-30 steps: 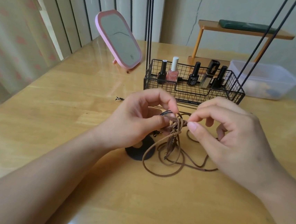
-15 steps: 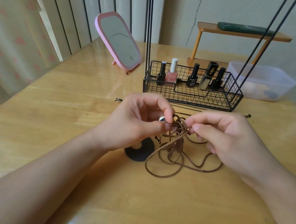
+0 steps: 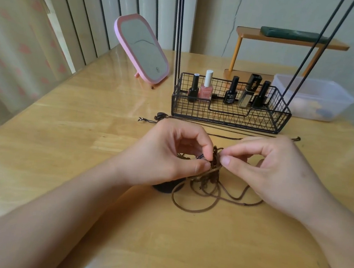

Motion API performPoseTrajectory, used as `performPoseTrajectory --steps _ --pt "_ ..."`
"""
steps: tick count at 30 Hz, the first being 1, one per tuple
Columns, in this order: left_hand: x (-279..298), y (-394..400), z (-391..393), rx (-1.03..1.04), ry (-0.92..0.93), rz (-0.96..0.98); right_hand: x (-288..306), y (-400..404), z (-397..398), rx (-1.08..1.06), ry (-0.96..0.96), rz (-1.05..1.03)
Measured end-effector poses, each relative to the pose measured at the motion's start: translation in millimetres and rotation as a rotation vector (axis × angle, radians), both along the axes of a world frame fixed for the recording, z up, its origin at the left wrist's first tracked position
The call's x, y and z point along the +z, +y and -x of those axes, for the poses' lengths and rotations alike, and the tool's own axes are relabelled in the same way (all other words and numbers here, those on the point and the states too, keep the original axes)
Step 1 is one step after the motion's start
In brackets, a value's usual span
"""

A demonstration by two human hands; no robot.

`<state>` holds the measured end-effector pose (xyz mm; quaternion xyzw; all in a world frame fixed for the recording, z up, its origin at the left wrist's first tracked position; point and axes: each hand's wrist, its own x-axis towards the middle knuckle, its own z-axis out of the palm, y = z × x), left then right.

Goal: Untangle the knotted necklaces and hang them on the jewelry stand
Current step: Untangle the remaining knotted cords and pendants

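While both hands hover just above the wooden surface [image 3: 67, 145], the left hand [image 3: 169, 154] and right hand [image 3: 276, 171] meet at a knot of brown cord necklaces [image 3: 214, 161], each pinching it between thumb and forefinger, fingers [image 3: 208, 149] curled, the knot caught between the two sets of fingertips. From the knot the loose cord drops toward the viewer and lies in looping coils on the surface, its longest loop stretched roughly left to right beneath the right hand, beside a dark round base [image 3: 166, 187] half hidden under the left hand.
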<state>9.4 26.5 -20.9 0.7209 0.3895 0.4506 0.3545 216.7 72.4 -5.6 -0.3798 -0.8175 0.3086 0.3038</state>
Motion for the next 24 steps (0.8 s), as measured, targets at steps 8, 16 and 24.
performPoseTrajectory --steps 8,16,24 --pt "0 -1 -3 0.050 0.241 -0.239 -2 -8 5 -0.102 -0.034 -0.141" --pt "-2 4 3 0.102 -0.020 -0.054 6 -5 -1 -0.184 0.115 -0.226" --pt "-2 4 0 0.128 0.023 0.029 12 -7 2 -0.119 0.353 0.152"
